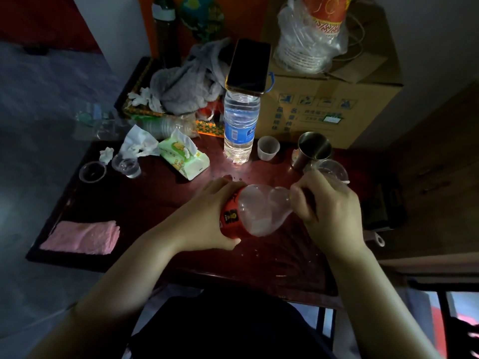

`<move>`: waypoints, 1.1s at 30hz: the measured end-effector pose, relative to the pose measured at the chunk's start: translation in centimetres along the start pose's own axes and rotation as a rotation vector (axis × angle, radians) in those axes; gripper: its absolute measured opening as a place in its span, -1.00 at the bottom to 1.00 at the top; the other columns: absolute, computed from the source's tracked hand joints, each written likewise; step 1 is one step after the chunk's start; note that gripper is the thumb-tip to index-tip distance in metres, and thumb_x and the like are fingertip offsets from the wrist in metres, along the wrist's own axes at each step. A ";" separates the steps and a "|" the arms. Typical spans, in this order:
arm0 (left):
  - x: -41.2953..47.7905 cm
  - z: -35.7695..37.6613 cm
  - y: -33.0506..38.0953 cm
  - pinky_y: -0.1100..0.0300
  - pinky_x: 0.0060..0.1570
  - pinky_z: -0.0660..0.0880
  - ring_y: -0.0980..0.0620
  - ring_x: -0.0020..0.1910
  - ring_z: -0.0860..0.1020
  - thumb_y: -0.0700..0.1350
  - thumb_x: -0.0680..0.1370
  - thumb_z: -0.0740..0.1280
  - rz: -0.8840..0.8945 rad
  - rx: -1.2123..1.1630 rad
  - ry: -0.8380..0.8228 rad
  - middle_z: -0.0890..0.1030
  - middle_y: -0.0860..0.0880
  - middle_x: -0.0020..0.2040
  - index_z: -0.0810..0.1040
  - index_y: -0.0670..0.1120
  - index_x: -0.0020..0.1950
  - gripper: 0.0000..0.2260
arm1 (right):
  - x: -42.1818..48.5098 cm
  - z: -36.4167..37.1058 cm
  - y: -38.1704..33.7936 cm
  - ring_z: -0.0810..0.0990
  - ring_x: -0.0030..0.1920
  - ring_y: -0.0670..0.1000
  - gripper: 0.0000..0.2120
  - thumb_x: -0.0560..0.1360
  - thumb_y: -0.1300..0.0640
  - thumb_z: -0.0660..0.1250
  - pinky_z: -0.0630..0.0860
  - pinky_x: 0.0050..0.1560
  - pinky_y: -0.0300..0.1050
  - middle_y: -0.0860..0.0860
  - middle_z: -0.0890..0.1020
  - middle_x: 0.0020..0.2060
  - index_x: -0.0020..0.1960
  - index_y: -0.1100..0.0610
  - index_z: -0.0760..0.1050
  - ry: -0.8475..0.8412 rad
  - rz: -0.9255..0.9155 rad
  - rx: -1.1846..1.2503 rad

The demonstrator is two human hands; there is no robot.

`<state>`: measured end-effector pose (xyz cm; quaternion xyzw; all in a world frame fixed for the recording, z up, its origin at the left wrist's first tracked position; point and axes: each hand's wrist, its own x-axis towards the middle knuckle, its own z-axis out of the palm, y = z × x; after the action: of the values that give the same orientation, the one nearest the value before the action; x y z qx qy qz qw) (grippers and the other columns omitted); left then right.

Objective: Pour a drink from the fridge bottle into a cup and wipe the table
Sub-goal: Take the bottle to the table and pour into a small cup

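Centre frame: left hand (207, 216) fingers wrap the red-label bottle (256, 211), bracing it. Right hand (329, 206) fingers curl over its cap end, likely unscrewing. Clear cup (330, 168) just behind.

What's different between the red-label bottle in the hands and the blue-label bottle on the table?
The red-label bottle is tilted nearly sideways; the blue-label bottle stands upright on the table. The left hand grips the red-label bottle's body, the right hand its neck; the blue-label bottle is in no hand, with a phone on top. The red-label bottle is bulbous, the blue-label one straight. Both are clear plastic.
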<state>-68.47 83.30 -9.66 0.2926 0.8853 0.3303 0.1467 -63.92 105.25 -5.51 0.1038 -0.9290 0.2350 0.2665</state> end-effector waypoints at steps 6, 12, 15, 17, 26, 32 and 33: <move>0.5 0.7 0.1 0.12 0.34 0.32 0.12 0.37 0.26 0.07 0.20 0.55 -0.028 0.018 -0.030 0.30 0.16 0.25 0.24 0.10 0.43 -0.14 | -0.6 0.4 1.6 0.53 -0.41 0.03 -0.69 0.52 -0.10 0.16 0.41 -0.41 -0.12 -0.03 0.55 -0.41 -0.18 0.13 0.46 -0.067 0.175 0.037; 0.8 1.4 0.1 0.07 0.30 0.37 0.07 0.34 0.27 0.09 0.22 0.53 -0.068 0.083 -0.053 0.29 0.09 0.30 0.19 0.09 0.43 -0.14 | -0.7 0.3 1.4 0.54 -0.37 0.08 -0.53 0.42 -0.32 0.11 0.40 -0.39 -0.09 -0.01 0.56 -0.41 -0.25 0.07 0.48 -0.245 0.517 -0.135; 1.0 1.2 -0.1 0.05 0.32 0.35 0.08 0.34 0.27 0.10 0.21 0.52 -0.065 0.038 -0.076 0.30 0.14 0.28 0.19 0.13 0.43 -0.14 | -0.9 -0.2 1.9 0.47 -0.44 -0.07 -0.56 0.45 -0.29 0.08 0.35 -0.45 -0.16 -0.11 0.48 -0.46 -0.25 0.06 0.44 -0.217 0.352 -0.051; 1.1 1.0 -0.2 0.08 0.32 0.35 0.12 0.32 0.30 0.10 0.20 0.52 -0.055 0.008 -0.088 0.28 0.21 0.22 0.18 0.18 0.41 -0.14 | -0.9 -0.6 2.2 0.45 -0.37 -0.19 -0.69 0.49 -0.23 0.14 0.30 -0.39 -0.36 -0.21 0.44 -0.39 -0.18 -0.01 0.42 -0.237 0.255 0.055; 1.8 0.6 -0.3 0.26 0.21 0.37 0.24 0.24 0.37 0.05 0.18 0.59 -0.126 -0.162 -0.200 0.34 0.23 0.24 0.22 0.24 0.39 -0.13 | 0.4 -2.4 3.1 0.52 0.04 -0.08 -0.74 0.50 0.08 0.32 0.44 0.04 -0.32 -0.04 0.52 0.05 0.18 0.01 0.54 -0.414 0.266 0.490; 2.1 1.1 -0.1 0.18 0.26 0.34 0.18 0.26 0.32 0.07 0.20 0.57 -0.131 -0.078 -0.191 0.31 0.17 0.22 0.20 0.16 0.42 -0.12 | 0.4 -2.3 3.5 0.51 0.07 -0.17 -0.51 0.47 -0.19 0.28 0.43 0.03 -0.36 -0.14 0.51 0.07 0.36 -0.07 0.38 -0.459 0.341 0.358; 2.2 1.0 -0.1 0.18 0.27 0.34 0.17 0.27 0.31 0.07 0.20 0.57 -0.132 -0.068 -0.186 0.32 0.15 0.23 0.20 0.16 0.43 -0.12 | 0.3 -2.1 3.4 0.51 0.04 -0.19 -0.49 0.46 -0.29 0.21 0.46 -0.02 -0.34 -0.16 0.50 0.05 0.32 -0.08 0.39 -0.438 0.380 0.303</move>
<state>-69.75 85.08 -10.63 0.2580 0.8734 0.3214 0.2597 -64.36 109.25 -5.07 0.0152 -0.9214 0.3883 -0.0070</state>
